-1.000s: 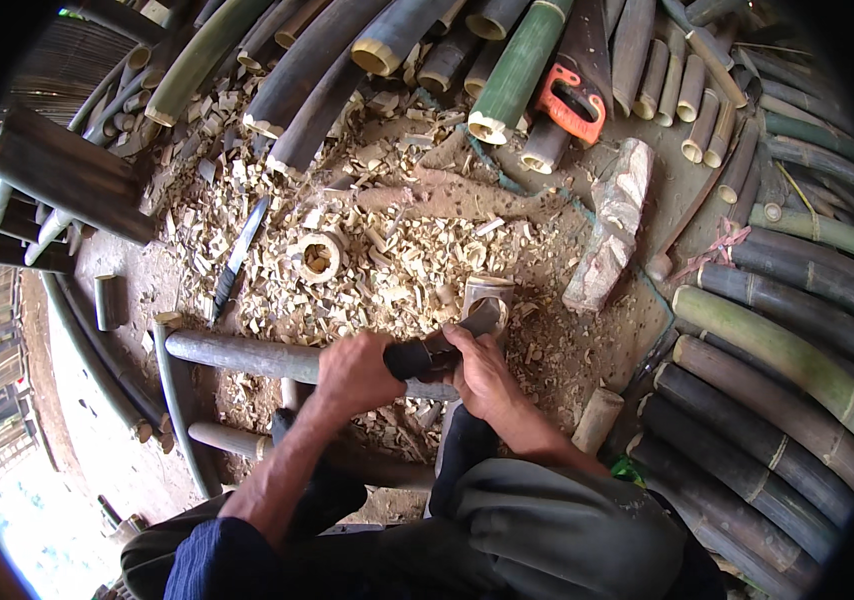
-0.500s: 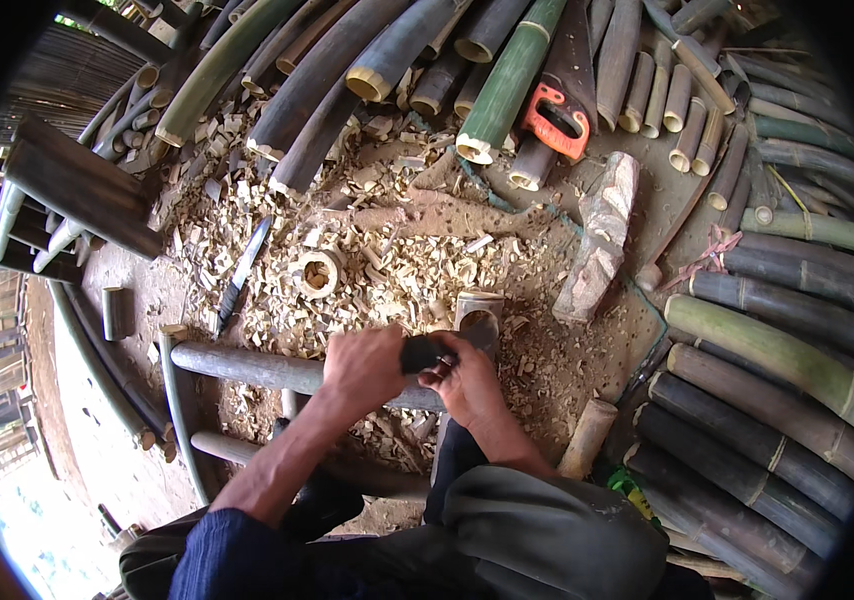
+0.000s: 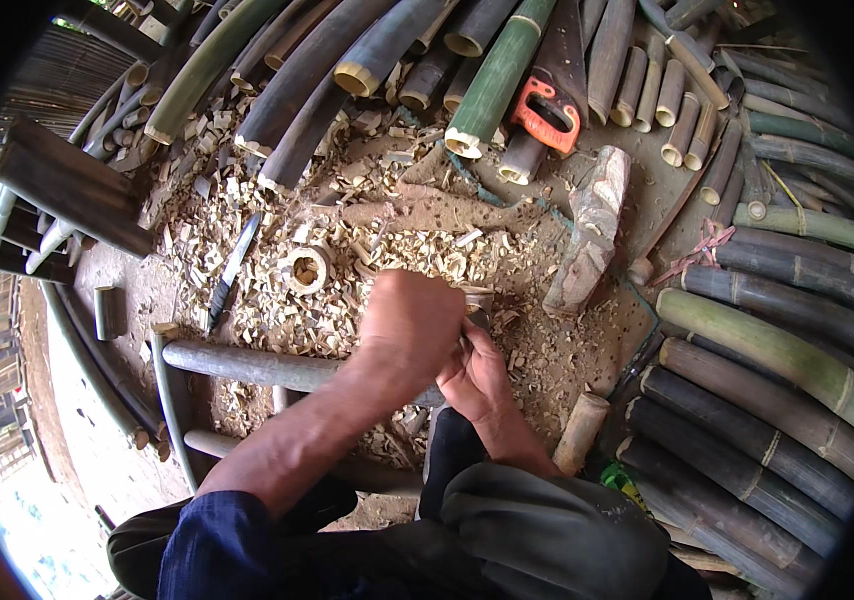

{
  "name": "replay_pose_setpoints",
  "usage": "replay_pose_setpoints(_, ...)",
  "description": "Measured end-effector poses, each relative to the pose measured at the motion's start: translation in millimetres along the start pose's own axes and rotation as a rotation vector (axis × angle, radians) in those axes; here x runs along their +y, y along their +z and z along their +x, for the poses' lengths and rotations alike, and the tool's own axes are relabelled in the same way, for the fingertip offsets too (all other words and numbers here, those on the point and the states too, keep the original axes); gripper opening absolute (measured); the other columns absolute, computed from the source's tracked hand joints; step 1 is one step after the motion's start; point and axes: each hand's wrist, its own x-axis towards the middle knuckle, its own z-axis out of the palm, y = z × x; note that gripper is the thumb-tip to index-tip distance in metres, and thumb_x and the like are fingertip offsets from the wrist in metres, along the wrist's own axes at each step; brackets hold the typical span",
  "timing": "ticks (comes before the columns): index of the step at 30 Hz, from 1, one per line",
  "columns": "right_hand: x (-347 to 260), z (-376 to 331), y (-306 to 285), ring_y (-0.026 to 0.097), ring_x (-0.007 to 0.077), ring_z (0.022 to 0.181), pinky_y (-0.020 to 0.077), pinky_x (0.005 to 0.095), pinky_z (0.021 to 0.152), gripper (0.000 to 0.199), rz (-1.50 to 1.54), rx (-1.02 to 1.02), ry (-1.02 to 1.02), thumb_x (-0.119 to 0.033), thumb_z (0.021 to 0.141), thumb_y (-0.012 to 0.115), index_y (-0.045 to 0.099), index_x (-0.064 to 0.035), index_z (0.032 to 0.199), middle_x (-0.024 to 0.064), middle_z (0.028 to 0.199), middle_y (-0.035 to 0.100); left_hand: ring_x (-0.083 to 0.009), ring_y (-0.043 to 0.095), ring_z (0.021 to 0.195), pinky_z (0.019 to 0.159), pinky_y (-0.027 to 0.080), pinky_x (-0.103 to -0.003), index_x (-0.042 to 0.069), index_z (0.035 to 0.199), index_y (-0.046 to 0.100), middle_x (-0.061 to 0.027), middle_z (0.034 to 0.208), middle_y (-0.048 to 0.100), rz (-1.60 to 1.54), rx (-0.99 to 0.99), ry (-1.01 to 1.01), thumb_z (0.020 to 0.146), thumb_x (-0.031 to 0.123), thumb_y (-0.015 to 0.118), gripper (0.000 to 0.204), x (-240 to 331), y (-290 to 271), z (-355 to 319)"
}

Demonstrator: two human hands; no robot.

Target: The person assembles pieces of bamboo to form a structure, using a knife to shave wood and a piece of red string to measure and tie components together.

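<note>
My left hand [image 3: 409, 315] is closed in a fist, raised over the work in the middle. What it grips is hidden by the hand itself. Just right of it and lower, my right hand [image 3: 479, 378] has curled fingers, partly covered by the left. A dark edge shows at its fingertips, too little to name. Beyond the hands, the pale cut end of a bamboo piece [image 3: 479, 299] peeks out. Under my left forearm runs a bamboo rail [image 3: 247, 364] of a low frame.
Wood chips and a bamboo ring [image 3: 305, 270] cover the ground ahead, with a knife [image 3: 234, 270] to their left. An orange-handled saw [image 3: 549, 115] lies among bamboo poles at the back. A hewn log [image 3: 590, 230] and stacked bamboo [image 3: 747, 420] are on the right.
My left fist has moved right and away from me, hiding the dark cylindrical piece that showed between my hands. My right hand has shifted slightly. The view has shifted a little.
</note>
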Motion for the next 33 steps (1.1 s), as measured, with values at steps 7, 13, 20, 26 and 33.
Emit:
replay_pose_setpoints(7, 22, -19, -15, 0.061, 0.0217, 0.115, 0.0507, 0.0358, 0.097, 0.041, -0.226, 0.085, 0.114, -0.038, 0.110, 0.042, 0.055, -0.0078, 0.135, 0.0060, 0.125, 0.063, -0.0237, 0.075, 0.080, 0.070, 0.058, -0.042, 0.009, 0.085, 0.077, -0.0085, 0.082, 0.075, -0.175, -0.162, 0.047, 0.082, 0.023, 0.076, 0.015, -7, 56, -34)
replay_pose_setpoints(13, -34, -93, -61, 0.059, 0.0244, 0.109, 0.0453, 0.0400, 0.100, 0.036, -1.790, 0.017, -0.206, -0.030, 0.102, 0.056, 0.055, -0.0076, 0.131, 0.0116, 0.116, 0.058, -0.0316, 0.069, 0.108, 0.087, 0.057, -0.047, 0.006, 0.119, 0.065, -0.0179, 0.113, 0.071, -0.605, -0.121, 0.762, 0.079, 0.015, 0.078, 0.043, 50, 71, -38)
replay_pose_setpoints(20, -104, -63, -11, 0.061, 0.0246, 0.100, 0.0491, 0.0416, 0.094, 0.030, -2.577, 0.300, -0.387, -0.025, 0.094, 0.065, 0.060, -0.0073, 0.118, 0.0111, 0.107, 0.062, -0.0429, 0.051, 0.136, 0.103, 0.053, -0.050, 0.019, 0.159, 0.028, -0.0228, 0.161, 0.031, -0.407, -0.004, 0.606, 0.074, 0.007, 0.081, 0.101, 112, 82, 62)
replay_pose_setpoints(26, -144, -26, 61, 0.063, 0.0248, 0.092, 0.0523, 0.0430, 0.089, 0.025, -2.957, 0.113, -0.383, -0.021, 0.088, 0.072, 0.064, -0.0071, 0.107, 0.0107, 0.099, 0.065, -0.0507, 0.047, 0.135, 0.109, 0.054, -0.049, 0.032, 0.163, 0.025, -0.0302, 0.163, 0.012, -0.797, 0.304, 0.347, 0.074, -0.019, 0.063, 0.109, 92, 83, 75)
replay_pose_setpoints(33, -109, 53, 86, 0.054, 0.0178, 0.079, 0.0482, 0.0352, 0.078, 0.009, -3.363, -0.610, -0.698, -0.016, 0.086, 0.071, 0.065, -0.0141, 0.080, 0.0022, 0.078, 0.060, -0.0402, 0.041, 0.133, 0.101, 0.055, -0.051, 0.009, 0.161, 0.020, -0.0275, 0.146, 0.025, -1.254, 1.011, -0.036, 0.072, -0.016, 0.068, 0.104, 69, 108, 70)
